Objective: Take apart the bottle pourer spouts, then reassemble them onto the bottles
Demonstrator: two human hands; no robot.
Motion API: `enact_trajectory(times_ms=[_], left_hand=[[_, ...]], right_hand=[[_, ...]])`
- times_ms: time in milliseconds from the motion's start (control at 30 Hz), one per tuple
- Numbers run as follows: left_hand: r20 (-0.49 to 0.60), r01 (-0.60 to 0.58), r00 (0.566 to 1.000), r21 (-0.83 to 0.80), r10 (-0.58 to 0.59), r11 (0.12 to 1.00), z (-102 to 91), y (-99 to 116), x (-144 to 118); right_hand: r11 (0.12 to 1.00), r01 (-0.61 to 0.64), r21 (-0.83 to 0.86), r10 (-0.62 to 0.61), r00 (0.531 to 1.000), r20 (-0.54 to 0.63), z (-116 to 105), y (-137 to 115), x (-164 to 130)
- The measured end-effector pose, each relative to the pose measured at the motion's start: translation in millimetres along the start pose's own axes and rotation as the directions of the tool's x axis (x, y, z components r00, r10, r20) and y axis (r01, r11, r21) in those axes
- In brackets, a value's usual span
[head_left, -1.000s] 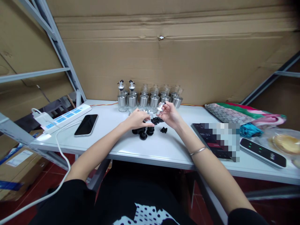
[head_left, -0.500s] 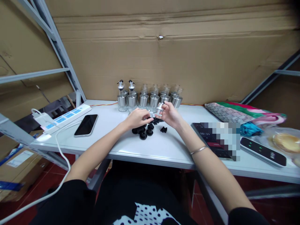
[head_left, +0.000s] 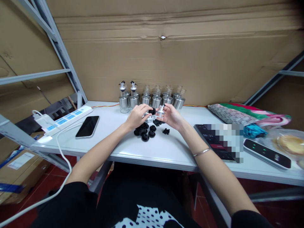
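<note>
Fig.: Left hand (head_left: pixel 137 116) pinches a black rubber stopper (head_left: pixel 152 111) in closed fingertips; right hand (head_left: pixel 171 116) grips a small metal spout (head_left: pixel 161 110), both raised just above the table (head_left: pixel 166 148), near the bottle row (head_left: pixel 152 99). Best practice, prob.: align stopper bore w/ spout stem, push straight. Spare stoppers (head_left: pixel 144 133) lie below.

We've got two hands, left hand (head_left: pixel 137 116) and right hand (head_left: pixel 171 116), one phone (head_left: pixel 87 126), one power strip (head_left: pixel 64 119), and two spouted bottles (head_left: pixel 123 99) in the row
</note>
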State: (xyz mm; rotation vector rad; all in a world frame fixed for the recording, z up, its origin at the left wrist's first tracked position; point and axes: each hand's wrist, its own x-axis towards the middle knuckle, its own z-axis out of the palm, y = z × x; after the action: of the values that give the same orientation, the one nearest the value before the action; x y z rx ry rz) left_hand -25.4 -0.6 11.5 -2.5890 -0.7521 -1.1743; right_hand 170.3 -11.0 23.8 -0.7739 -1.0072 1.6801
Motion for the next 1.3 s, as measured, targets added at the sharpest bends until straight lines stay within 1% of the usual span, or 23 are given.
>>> enact_trajectory(times_ms=[67,200,267,433,500,600,667,800,867,1000,1133,1300], left_hand=[[-0.005,0.012,1.0,-0.038,-0.012,0.999,1.4,-1.3,-0.9],[-0.012,0.094,0.995,-0.212,-0.099,0.973,5.8,-3.9,-2.5],[-0.015,0.1,0.994,-0.247,-0.107,0.964,6.8,-4.8,-2.6],[0.033,0.021,0.999,-0.158,-0.015,0.987,3.6,-3.3,-1.1],[0.029,0.004,1.0,-0.161,0.001,0.987,2.0,-1.2,-0.2],[-0.033,0.007,0.999,-0.202,-0.014,0.979,0.8,1.3,1.3],[-0.057,0.04,0.997,-0.212,-0.053,0.976,1.0,1.2,1.9],[-0.008,0.14,0.989,-0.204,-0.145,0.969,3.4,-2.9,1.1],[0.017,0.166,0.986,-0.231,-0.167,0.959,4.8,-4.8,0.2],[0.053,0.161,0.987,-0.277,-0.152,0.947,5.9,-5.3,-0.6],[0.048,0.15,0.989,-0.256,-0.143,0.955,5.3,-4.7,-0.5],[0.059,0.092,0.995,-0.229,-0.081,0.969,4.1,-5.0,-1.0]], right_hand=[[1.0,0.0,-0.021,0.0,1.0,0.017,0.4,-0.2,-0.8],[0.998,0.02,-0.053,-0.019,1.0,0.021,2.2,-0.9,-2.3],[0.998,0.033,-0.062,-0.031,0.999,0.018,3.3,-1.2,-2.9],[0.997,0.018,-0.069,-0.016,0.999,0.03,6.2,0.3,-3.1],[0.998,0.016,-0.055,-0.015,1.0,0.017,7.1,0.7,-2.9],[0.998,0.045,-0.043,-0.045,0.999,-0.005,7.8,0.3,-2.7],[0.997,0.066,-0.05,-0.066,0.998,-0.002,7.6,-0.2,-2.6],[0.995,0.072,-0.071,-0.072,0.997,0.009,6.8,0.2,-2.2],[0.994,0.077,-0.071,-0.077,0.997,0.005,6.4,0.7,-1.8],[0.994,0.082,-0.074,-0.082,0.997,-0.003,5.4,0.8,-1.4],[0.993,0.085,-0.086,-0.084,0.996,0.011,4.4,-0.4,-1.9],[0.994,0.061,-0.095,-0.063,0.998,-0.016,2.6,-0.5,-1.5]])
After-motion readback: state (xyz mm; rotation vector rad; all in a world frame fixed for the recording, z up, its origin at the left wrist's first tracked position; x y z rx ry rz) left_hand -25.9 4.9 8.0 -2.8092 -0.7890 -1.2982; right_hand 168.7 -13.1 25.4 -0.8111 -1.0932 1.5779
